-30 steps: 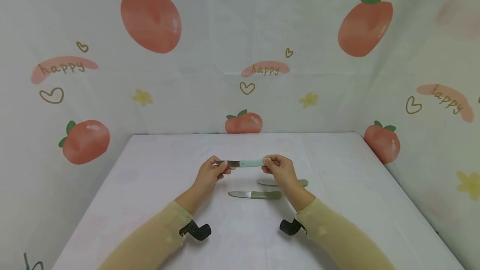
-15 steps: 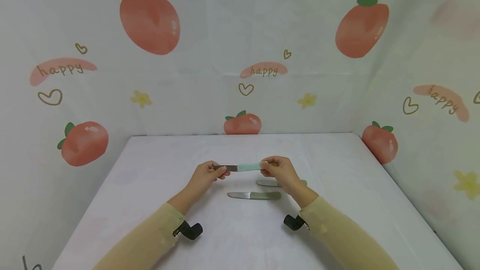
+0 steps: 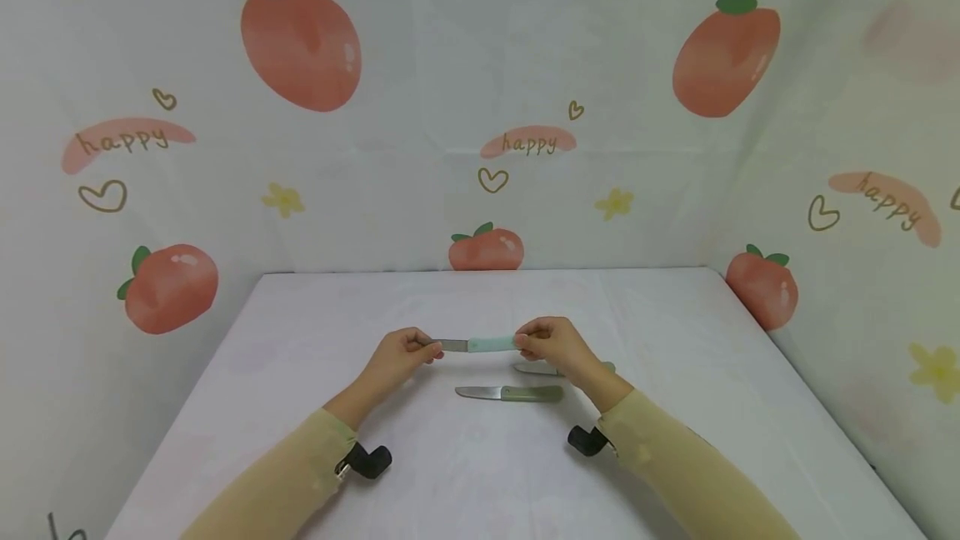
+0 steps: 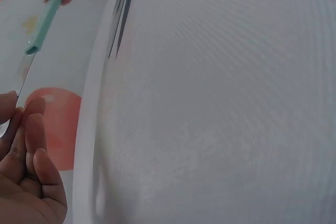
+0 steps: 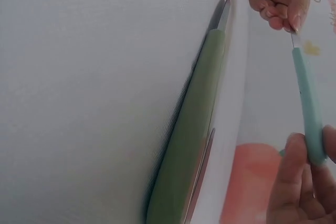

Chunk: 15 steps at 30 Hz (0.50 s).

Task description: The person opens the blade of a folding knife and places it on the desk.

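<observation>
Between both hands a knife with a mint-green handle (image 3: 491,344) is held level above the table, its blade toward the left. My left hand (image 3: 393,359) pinches the blade near its tip between thumb and fingers, hiding the tip. The handle's right end is pinched by my right hand (image 3: 557,347). Below lies an olive-green-handled knife (image 3: 532,393) on the table, blade pointing left. A second green-handled knife (image 3: 534,368) rests behind it, partly covered by the right hand and wrist. In the right wrist view the nearer green handle (image 5: 189,124) shows large.
A white cloth covers the table (image 3: 300,323). A white backdrop (image 3: 420,107) printed with red fruits, hearts and "happy" stands at the back and both sides. Black wrist cameras hang under the left cuff (image 3: 370,462) and right cuff (image 3: 587,441).
Both hands have brought the mint-handled knife slightly lower in the head view and a little left. The left hand's grip has shifted left along the blade, baring more of it. The two table knives stay put.
</observation>
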{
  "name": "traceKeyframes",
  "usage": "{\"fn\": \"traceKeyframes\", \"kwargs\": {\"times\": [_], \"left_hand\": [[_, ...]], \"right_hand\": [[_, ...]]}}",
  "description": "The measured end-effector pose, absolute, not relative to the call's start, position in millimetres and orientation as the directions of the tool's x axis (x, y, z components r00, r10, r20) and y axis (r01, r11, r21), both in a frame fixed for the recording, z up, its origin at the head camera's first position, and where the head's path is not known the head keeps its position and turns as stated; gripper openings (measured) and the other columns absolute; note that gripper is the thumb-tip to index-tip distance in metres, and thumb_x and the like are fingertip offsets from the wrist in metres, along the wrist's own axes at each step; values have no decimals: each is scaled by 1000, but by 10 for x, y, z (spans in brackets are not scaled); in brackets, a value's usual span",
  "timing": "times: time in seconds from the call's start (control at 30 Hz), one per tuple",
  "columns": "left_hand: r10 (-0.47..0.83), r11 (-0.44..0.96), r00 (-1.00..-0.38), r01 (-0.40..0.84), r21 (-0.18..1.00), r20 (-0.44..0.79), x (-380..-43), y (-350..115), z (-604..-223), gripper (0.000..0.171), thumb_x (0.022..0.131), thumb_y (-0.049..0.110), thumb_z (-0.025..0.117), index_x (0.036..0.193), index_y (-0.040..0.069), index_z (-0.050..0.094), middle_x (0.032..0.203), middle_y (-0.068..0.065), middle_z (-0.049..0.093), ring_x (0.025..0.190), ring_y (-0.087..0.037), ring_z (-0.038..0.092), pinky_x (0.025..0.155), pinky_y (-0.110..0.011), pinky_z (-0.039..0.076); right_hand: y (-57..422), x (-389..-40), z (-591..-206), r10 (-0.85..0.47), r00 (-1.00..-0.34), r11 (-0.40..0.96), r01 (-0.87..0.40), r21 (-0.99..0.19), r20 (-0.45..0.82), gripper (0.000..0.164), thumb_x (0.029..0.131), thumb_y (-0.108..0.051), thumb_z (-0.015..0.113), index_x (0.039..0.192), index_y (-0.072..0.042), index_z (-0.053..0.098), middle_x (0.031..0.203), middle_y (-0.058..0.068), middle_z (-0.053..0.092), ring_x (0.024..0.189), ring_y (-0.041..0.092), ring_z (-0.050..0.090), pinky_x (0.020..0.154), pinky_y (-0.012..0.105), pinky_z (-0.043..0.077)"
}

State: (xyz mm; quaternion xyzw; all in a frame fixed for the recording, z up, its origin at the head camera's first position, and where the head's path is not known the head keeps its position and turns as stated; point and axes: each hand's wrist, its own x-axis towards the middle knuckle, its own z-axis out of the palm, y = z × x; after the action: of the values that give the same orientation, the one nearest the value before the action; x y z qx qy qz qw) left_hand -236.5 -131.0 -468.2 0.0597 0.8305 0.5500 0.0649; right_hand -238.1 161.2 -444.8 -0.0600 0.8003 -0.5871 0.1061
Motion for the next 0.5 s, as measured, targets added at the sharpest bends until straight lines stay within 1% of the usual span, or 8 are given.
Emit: {"fn": "traceKeyframes", "kwargs": {"times": [0.2, 0.33, 0.43, 0.5], "left_hand": [[141, 451, -989, 28, 892, -40, -2353, -1396, -4663, 14, 95, 19, 70, 94, 6, 69, 90, -2, 75, 84, -14, 64, 74, -30, 49], [150, 490, -988, 40, 871, -39, -2366, -1459, -4657, 14, 96, 19, 69, 95, 5, 69, 91, -2, 75, 85, -15, 64, 75, -31, 48], [157, 536, -987, 48, 843, -44, -2376, -1509, -4651, 16, 95, 21, 70, 96, 5, 69, 89, -3, 74, 81, -16, 62, 70, -31, 47], [150, 574, -987, 44, 818, -52, -2388, -1541, -4647, 17, 94, 23, 72, 95, 6, 69, 87, -3, 73, 78, -16, 60, 67, -31, 47]], "right_hand": [[1598, -2410, -4458, -291, -950, 358, 5, -934, -116, 21, 94, -12, 71, 104, 6, 71, 90, 9, 71, 78, 19, 67, 78, 35, 58], [1571, -2427, -4451, -333, -936, 423, -37, -906, -117, 21, 94, -13, 71, 105, 5, 72, 92, 10, 72, 78, 19, 68, 74, 33, 57], [1534, -2445, -4448, -354, -927, 492, -74, -868, -121, 18, 94, -14, 71, 103, 2, 74, 90, 10, 73, 75, 18, 67, 71, 30, 56], [1505, -2460, -4455, -369, -921, 542, -102, -834, -127, 16, 94, -16, 71, 101, -1, 75, 87, 7, 72, 73, 14, 64, 69, 28, 54]]}}
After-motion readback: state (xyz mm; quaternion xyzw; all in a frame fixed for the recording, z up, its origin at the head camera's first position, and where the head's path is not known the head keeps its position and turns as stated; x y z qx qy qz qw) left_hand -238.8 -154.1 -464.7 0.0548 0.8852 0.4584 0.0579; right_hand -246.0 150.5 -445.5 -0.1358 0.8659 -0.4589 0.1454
